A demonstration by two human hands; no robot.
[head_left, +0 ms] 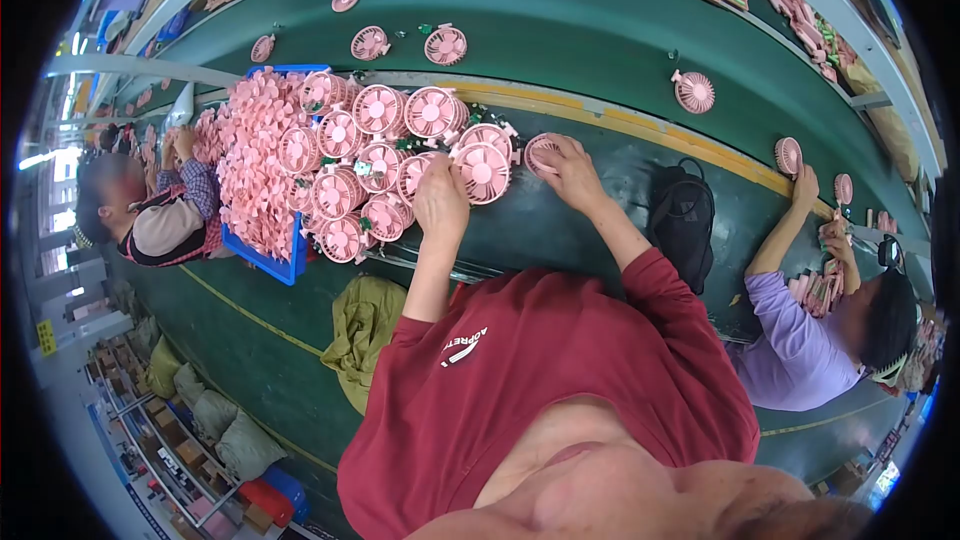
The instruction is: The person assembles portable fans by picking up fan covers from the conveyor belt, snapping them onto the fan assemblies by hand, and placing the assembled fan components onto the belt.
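My left hand [441,202] reaches into a cluster of pink fan heads, its fingers curled over the edge of one fan head [413,174]. Right beside those fingers lies another pink fan head [485,173] with its blades facing up. A round pink fan grille [541,153] is gripped in my right hand [573,176], just above the green work surface. Small green circuit boards [478,114] and bits of wire show among the fan heads. How the left fingertips meet the fan is partly hidden.
A blue crate [290,268] heaped with pink fan blades [262,140] stands left. Beyond a yellow strip, a green conveyor belt [560,50] carries scattered fan heads. A black bag [684,215] lies right of my right arm. One co-worker [800,340] sits right, another [170,210] left.
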